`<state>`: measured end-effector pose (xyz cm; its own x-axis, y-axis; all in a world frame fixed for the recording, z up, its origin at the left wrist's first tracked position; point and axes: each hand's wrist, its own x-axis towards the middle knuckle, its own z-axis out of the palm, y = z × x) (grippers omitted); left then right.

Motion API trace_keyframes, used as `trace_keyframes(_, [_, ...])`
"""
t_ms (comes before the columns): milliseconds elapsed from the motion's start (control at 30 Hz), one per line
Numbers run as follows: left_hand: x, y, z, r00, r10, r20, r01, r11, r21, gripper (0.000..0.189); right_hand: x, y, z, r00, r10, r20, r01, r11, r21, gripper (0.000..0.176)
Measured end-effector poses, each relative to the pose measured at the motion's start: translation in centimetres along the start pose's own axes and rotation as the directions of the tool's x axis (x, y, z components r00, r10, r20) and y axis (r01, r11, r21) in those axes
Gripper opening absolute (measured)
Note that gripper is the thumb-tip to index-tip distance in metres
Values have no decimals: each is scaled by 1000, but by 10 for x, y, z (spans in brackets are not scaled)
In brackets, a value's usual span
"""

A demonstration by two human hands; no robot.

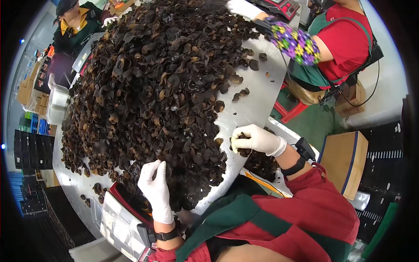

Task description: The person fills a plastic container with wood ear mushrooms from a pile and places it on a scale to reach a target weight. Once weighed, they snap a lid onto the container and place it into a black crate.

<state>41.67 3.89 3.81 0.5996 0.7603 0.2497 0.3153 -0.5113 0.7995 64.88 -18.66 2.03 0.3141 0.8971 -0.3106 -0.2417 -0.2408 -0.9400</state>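
Observation:
A large heap of dark wood ear mushrooms (152, 83) covers much of the metal table (257, 96). My left hand (155, 185), in a white glove, is at the near edge of the heap with its thumb and fingertips brought together. What lies in that pinch, if anything, I cannot make out against the dark pieces. My right hand (259, 139), also gloved, is closed at the table's right edge. Dark wood ear mushroom pieces (245, 152) show under its curled fingers. Below it, more pieces lie in a container (264, 166) beside the table.
A scale (124, 222) stands close to my left forearm. Across the table a person in a dark top (83, 30) stands near another scale. To the right sits a co-worker with a flowered sleeve (297, 43), one gloved hand at the heap. A cardboard box (342, 163) stands at right.

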Motion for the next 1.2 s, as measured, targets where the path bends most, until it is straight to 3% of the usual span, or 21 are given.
trace_keyframes(67, [-4,10,1,971,-228,72,240,931,-275,7,-6,-13,3,1000,29,-5,-29,999,23,12])
trace_keyframes(133, [-5,29,3,945,-297,134,325,885,-334,7,2,-5,9,999,-36,9,36,999,3,9])
trace_keyframes(200, [-5,25,8,894,-392,219,448,813,-373,8,11,-7,22,992,-118,47,119,993,-10,16])
trace_keyframes(267, [-4,21,10,871,-365,330,485,750,-450,11,23,-7,37,980,-182,84,184,983,-21,26])
trace_keyframes(333, [-6,22,15,880,-348,323,473,706,-527,16,35,-8,50,943,-321,88,330,937,-114,30])
trace_keyframes(400, [-7,21,15,863,-351,364,505,623,-597,19,40,-17,60,949,-303,85,310,947,-82,32])
trace_keyframes(467, [-8,21,13,865,-355,355,502,640,-582,20,46,-22,69,955,-287,74,291,955,-57,34])
trace_keyframes(533, [-8,19,13,862,-370,348,507,651,-564,19,50,-23,76,928,-365,71,372,920,-127,37])
trace_keyframes(600, [-8,31,15,879,-334,340,472,703,-531,16,55,-18,83,878,-476,51,473,848,-238,25])
trace_keyframes(700, [-13,28,18,883,-362,300,465,763,-448,15,54,-12,87,837,-546,-38,493,783,-378,17])
trace_keyframes(933, [-16,25,14,909,-293,296,397,823,-406,9,47,1,84,882,-471,7,433,805,-406,29])
trace_keyframes(967, [-15,24,14,919,-300,256,384,830,-405,9,45,-1,80,921,-383,70,380,846,-375,27])
trace_keyframes(1067, [-13,14,7,960,-244,136,272,926,-260,10,33,5,56,927,-359,105,371,845,-385,27])
trace_keyframes(1100, [-11,13,2,961,-229,156,253,956,-149,9,20,-12,39,951,-262,161,308,812,-495,27])
trace_keyframes(1133, [-10,12,-3,960,-218,176,228,973,-37,9,10,-14,22,974,-104,203,193,850,-490,29])
trace_keyframes(1167, [-10,6,-8,961,-188,205,177,982,72,8,0,-12,5,967,-80,240,216,757,-616,30])
trace_keyframes(1200, [-11,6,-9,961,-185,208,174,982,69,8,-9,-13,-13,955,20,297,200,697,-689,28])
